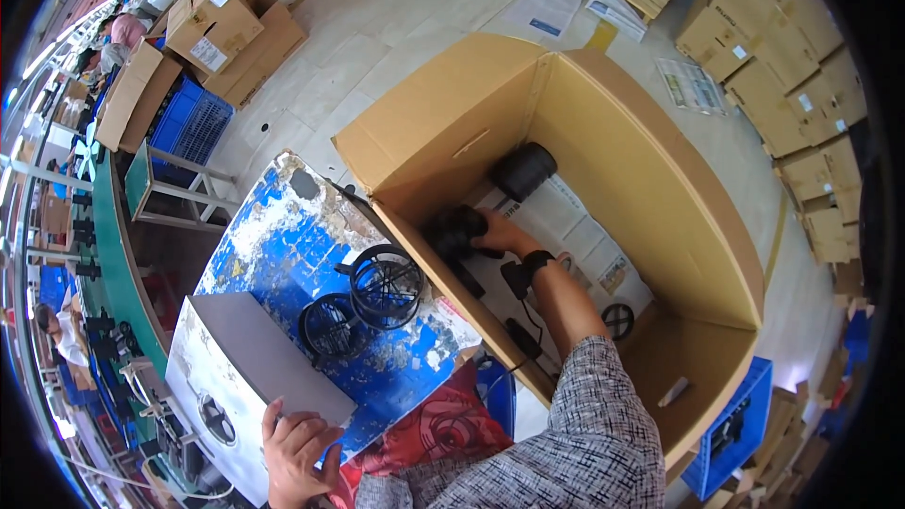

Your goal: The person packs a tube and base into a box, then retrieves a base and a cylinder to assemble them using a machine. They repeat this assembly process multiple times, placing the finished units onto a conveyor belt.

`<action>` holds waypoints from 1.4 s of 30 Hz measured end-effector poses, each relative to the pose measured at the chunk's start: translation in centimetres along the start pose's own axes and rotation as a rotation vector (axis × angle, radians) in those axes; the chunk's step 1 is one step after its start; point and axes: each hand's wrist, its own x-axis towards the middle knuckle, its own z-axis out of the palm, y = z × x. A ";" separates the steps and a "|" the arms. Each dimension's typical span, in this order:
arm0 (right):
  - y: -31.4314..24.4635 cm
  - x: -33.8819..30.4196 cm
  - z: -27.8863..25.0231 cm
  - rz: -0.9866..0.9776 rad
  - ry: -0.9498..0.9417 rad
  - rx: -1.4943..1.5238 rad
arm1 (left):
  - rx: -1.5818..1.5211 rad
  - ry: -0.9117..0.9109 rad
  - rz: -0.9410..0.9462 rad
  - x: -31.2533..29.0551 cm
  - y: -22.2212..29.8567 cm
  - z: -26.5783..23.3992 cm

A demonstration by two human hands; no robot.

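Cardboard box (660, 188), large, plain brown, open top, smooth walls, fills centre to 3 o'clock. Flat printed sheets (575, 226) line its floor, white and grey, glossy.

Right hand (504, 234) is deep inside the box, arm in a speckled grey woven sleeve, dark band at the wrist. Fingers curl onto a black part (455, 231), rounded, matte, plastic-looking, lying against the box's near wall at 9 o'clock of the hand. Fingertips touch its right side; can't tell if the grip is fully closed round it. A black cylinder (522, 170), ribbed and dull, sits at 12 o'clock of the hand, apart from the fingers. A small black wheel-like ring (618, 319) lies on the box floor at 4 o'clock of the hand, well apart.

Left hand (297, 452) is at 7 o'clock of the frame, fingers spread and pressed flat on the near corner of a grey box (255, 368), smooth top, white sides. Not grasping, just resting on it.

Blue table (283, 245) under it: paint badly chipped, white patches, rough. Two round black wire grilles (377, 287), thin spokes, lie on the table between the grey box and the cardboard box, at 1 o'clock of the left hand, not touching it.
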 end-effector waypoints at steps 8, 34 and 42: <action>-0.6 -0.6 1.8 0.164 0.088 0.182 | 0.002 0.011 0.024 0.0 -0.3 0.4; -4.7 0.3 1.3 0.196 -0.135 -0.001 | 0.019 0.036 0.035 0.2 0.5 -0.1; -1.9 -0.2 2.4 0.143 -0.240 0.173 | 0.027 0.026 0.029 0.1 0.3 -0.5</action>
